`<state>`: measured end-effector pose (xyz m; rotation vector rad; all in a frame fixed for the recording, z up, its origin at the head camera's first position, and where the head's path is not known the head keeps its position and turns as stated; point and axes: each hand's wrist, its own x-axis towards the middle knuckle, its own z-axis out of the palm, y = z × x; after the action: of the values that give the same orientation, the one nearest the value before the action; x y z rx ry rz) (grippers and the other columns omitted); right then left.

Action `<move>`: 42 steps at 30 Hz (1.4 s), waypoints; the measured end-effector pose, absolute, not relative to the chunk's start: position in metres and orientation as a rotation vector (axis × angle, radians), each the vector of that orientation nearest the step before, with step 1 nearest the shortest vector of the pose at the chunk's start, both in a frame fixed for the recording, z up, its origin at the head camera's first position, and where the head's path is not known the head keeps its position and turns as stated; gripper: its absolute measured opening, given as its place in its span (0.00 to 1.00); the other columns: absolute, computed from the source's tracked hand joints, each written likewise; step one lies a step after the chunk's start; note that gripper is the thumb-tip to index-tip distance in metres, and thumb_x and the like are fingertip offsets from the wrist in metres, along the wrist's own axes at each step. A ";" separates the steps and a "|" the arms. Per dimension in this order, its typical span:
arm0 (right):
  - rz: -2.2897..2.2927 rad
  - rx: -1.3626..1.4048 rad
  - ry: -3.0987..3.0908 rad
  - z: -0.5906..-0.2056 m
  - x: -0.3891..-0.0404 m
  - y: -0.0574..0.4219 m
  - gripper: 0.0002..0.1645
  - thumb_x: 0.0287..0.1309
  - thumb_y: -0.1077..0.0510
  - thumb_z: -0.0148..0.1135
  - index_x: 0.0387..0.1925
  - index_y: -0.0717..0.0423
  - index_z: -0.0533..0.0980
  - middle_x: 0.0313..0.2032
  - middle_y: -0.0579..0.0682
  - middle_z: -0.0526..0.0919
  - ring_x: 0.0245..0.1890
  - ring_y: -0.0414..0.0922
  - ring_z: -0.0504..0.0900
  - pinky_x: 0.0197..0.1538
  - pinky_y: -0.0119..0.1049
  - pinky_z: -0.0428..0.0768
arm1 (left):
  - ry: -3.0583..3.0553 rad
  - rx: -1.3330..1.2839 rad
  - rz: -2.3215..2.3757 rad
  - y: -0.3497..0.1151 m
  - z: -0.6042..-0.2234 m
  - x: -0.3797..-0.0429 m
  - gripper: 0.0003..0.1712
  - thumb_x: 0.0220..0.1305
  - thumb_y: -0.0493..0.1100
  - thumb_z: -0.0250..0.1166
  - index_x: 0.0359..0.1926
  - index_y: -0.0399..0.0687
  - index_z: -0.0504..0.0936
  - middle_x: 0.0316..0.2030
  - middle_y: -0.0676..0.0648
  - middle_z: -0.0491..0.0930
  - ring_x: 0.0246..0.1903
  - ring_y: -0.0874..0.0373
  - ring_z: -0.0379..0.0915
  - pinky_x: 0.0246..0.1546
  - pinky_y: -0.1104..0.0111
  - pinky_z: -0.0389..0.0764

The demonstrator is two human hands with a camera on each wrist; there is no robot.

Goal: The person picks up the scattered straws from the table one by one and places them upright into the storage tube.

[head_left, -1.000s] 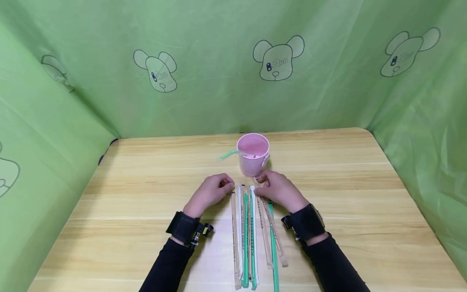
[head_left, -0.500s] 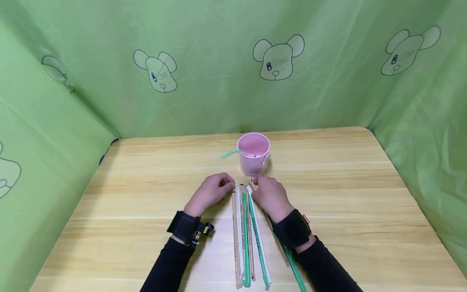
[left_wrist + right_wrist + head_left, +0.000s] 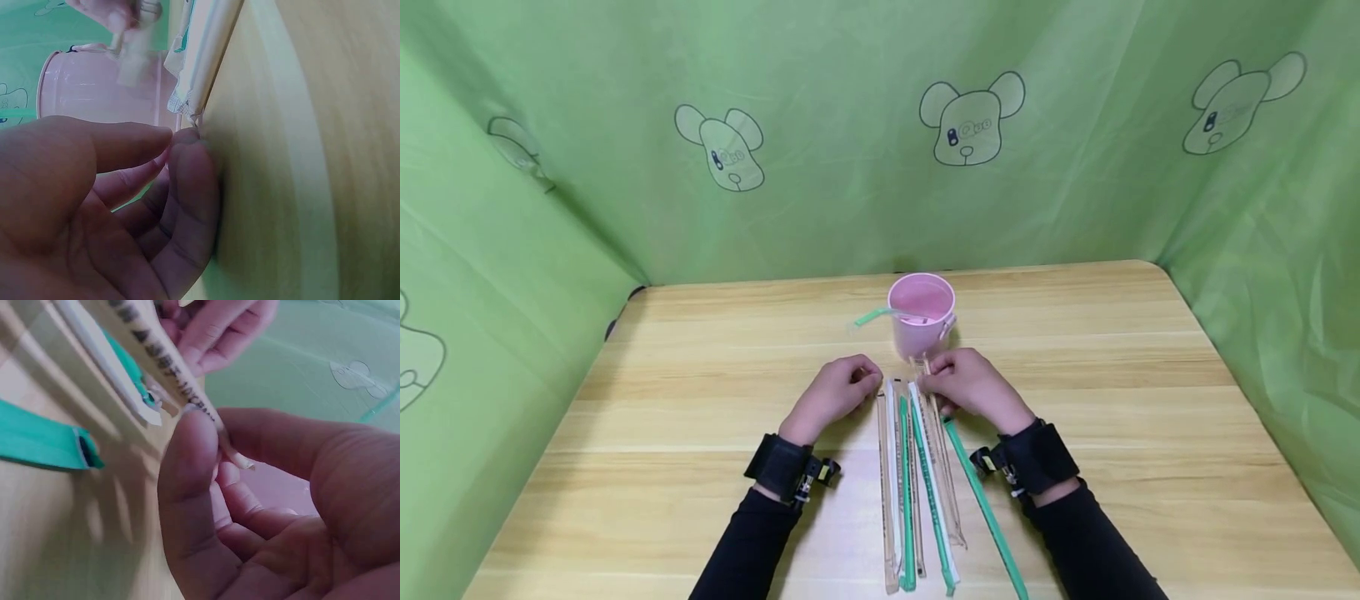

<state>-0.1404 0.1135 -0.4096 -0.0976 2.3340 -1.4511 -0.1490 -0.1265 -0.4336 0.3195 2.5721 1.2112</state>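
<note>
My right hand [image 3: 972, 385] pinches the upper end of a brown paper-wrapped straw [image 3: 156, 353] between thumb and forefinger, and dark print runs along its wrapper. Several more wrapped straws lie lengthwise in a row to its left, among them a green straw [image 3: 907, 500] and a green-and-white one [image 3: 934, 500]. At the row's left edge my left hand [image 3: 835, 396] has its fingers curled, with thumb and fingertips at the narrow tip of another brown paper-wrapped straw [image 3: 886, 492]. Apart on the right, a green straw [image 3: 985, 504] lies slanted.
A pink bucket [image 3: 919, 340] stands just beyond both hands, and a green-ended straw [image 3: 871, 317] sticks out over its rim. The wooden table [image 3: 700, 350] ends at green cloth walls [image 3: 842, 208] behind and at both sides.
My right hand dipped over the right-hand straws, then turned back with a brown straw, now drawn left beside the row. The right green straw has swung outward at its near end; my left hand stays put.
</note>
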 end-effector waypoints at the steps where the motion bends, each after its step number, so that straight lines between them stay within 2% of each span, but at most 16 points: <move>1: -1.461 -0.102 2.320 -0.408 -0.140 0.115 0.08 0.71 0.60 0.68 0.39 0.64 0.81 0.27 0.53 0.82 0.21 0.43 0.81 0.31 0.41 0.87 | 2.567 0.319 1.217 -0.127 -0.434 -0.149 0.08 0.81 0.42 0.61 0.46 0.44 0.85 0.28 0.47 0.81 0.24 0.56 0.76 0.29 0.63 0.79; 4: -1.519 -0.117 2.271 -0.404 -0.142 0.120 0.09 0.72 0.62 0.67 0.45 0.67 0.81 0.29 0.56 0.83 0.23 0.44 0.82 0.34 0.43 0.89 | 2.549 0.311 1.235 -0.127 -0.435 -0.149 0.08 0.81 0.42 0.61 0.46 0.43 0.85 0.27 0.46 0.81 0.22 0.55 0.76 0.26 0.64 0.80; 8: -1.611 -0.170 2.255 -0.394 -0.142 0.127 0.15 0.72 0.61 0.67 0.53 0.69 0.79 0.39 0.62 0.86 0.29 0.47 0.85 0.41 0.48 0.90 | 2.542 0.306 1.242 -0.127 -0.437 -0.149 0.09 0.81 0.42 0.61 0.46 0.43 0.85 0.27 0.45 0.80 0.21 0.54 0.76 0.25 0.64 0.81; 14: -1.800 -0.219 2.286 -0.369 -0.138 0.138 0.18 0.73 0.58 0.68 0.55 0.68 0.78 0.47 0.64 0.85 0.38 0.52 0.87 0.46 0.50 0.90 | 2.540 0.303 1.244 -0.127 -0.437 -0.150 0.08 0.81 0.42 0.61 0.46 0.43 0.85 0.28 0.45 0.81 0.22 0.54 0.76 0.25 0.64 0.80; 18: -1.919 -0.273 2.393 -0.353 -0.132 0.143 0.17 0.74 0.56 0.68 0.53 0.65 0.79 0.46 0.62 0.84 0.40 0.53 0.87 0.44 0.46 0.90 | 2.548 0.311 1.231 -0.127 -0.436 -0.150 0.09 0.81 0.41 0.60 0.46 0.42 0.84 0.30 0.46 0.81 0.23 0.54 0.76 0.26 0.64 0.79; 22: -2.051 -0.355 2.531 -0.341 -0.125 0.147 0.15 0.74 0.55 0.69 0.49 0.64 0.80 0.44 0.58 0.83 0.42 0.50 0.86 0.44 0.40 0.90 | 2.541 0.298 1.234 -0.127 -0.436 -0.150 0.09 0.81 0.41 0.61 0.47 0.42 0.84 0.31 0.46 0.81 0.23 0.54 0.77 0.26 0.65 0.79; 28: -2.432 -0.511 2.550 -0.327 -0.116 0.147 0.11 0.73 0.64 0.67 0.46 0.71 0.78 0.49 0.57 0.84 0.44 0.51 0.86 0.47 0.38 0.88 | 2.543 0.298 1.245 -0.127 -0.437 -0.149 0.08 0.81 0.41 0.61 0.46 0.42 0.84 0.32 0.46 0.82 0.23 0.54 0.77 0.26 0.65 0.79; 33: -2.806 -0.718 2.453 -0.324 -0.116 0.144 0.11 0.70 0.72 0.66 0.48 0.78 0.76 0.49 0.64 0.82 0.42 0.53 0.85 0.48 0.39 0.88 | 2.548 0.299 1.254 -0.126 -0.438 -0.149 0.08 0.81 0.41 0.61 0.46 0.42 0.84 0.32 0.46 0.82 0.22 0.54 0.78 0.26 0.65 0.80; 42: -3.077 -0.743 2.417 -0.328 -0.121 0.140 0.11 0.69 0.74 0.65 0.50 0.77 0.77 0.43 0.64 0.82 0.41 0.57 0.84 0.50 0.44 0.87 | 2.544 0.295 1.256 -0.125 -0.437 -0.148 0.09 0.81 0.41 0.60 0.47 0.41 0.84 0.32 0.45 0.82 0.24 0.53 0.78 0.28 0.64 0.80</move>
<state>-0.1213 0.1397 -0.3277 -0.7427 2.4169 -3.0767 -0.1481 -0.1253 -0.4373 0.2952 2.5444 1.2565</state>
